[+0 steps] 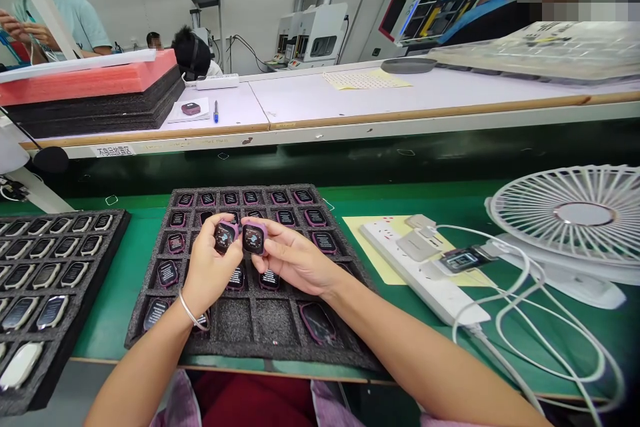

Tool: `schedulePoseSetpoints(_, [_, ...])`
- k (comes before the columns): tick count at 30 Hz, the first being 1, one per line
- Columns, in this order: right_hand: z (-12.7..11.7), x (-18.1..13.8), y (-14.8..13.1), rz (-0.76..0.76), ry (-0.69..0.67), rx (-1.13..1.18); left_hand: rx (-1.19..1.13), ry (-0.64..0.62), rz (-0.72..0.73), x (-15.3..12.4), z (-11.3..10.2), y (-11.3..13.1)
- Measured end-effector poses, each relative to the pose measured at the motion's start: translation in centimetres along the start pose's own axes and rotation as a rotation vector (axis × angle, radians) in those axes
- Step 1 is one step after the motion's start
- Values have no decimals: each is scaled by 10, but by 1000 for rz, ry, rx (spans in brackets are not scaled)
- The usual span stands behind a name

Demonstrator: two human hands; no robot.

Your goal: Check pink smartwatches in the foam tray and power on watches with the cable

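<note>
My left hand (213, 260) grips a purple smartwatch (226, 235) with its lit screen turned up. Beside it, my right hand (295, 253) pinches a second purple smartwatch (254, 239), also lit. The two watches are held side by side, almost touching, above a black foam tray (235, 317). Purple-framed watches fill most of the tray's compartments, many with text on their screens. Two compartments in the front row, below my hands, hold no watch. Part of the tray's middle is hidden behind my hands and forearms.
Another foam tray (113, 240) with pale watches lies at left. To the right are a white power strip (425, 280), looping cables and a white fan (570, 220). A raised shelf (310, 103) at the back bears foam sheets (95, 87), a pen (216, 111) and another watch (191, 109).
</note>
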State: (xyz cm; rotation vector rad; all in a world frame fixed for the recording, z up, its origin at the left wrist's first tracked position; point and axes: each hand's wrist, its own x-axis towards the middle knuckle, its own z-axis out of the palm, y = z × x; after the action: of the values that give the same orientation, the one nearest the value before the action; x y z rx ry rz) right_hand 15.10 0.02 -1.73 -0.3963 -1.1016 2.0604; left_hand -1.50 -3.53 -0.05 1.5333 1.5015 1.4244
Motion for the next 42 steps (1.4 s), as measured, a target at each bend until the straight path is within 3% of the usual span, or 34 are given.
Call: schedulePoseSetpoints(42, [-3,2,4,35,-44,23,-12,-36,22,1,2,-3])
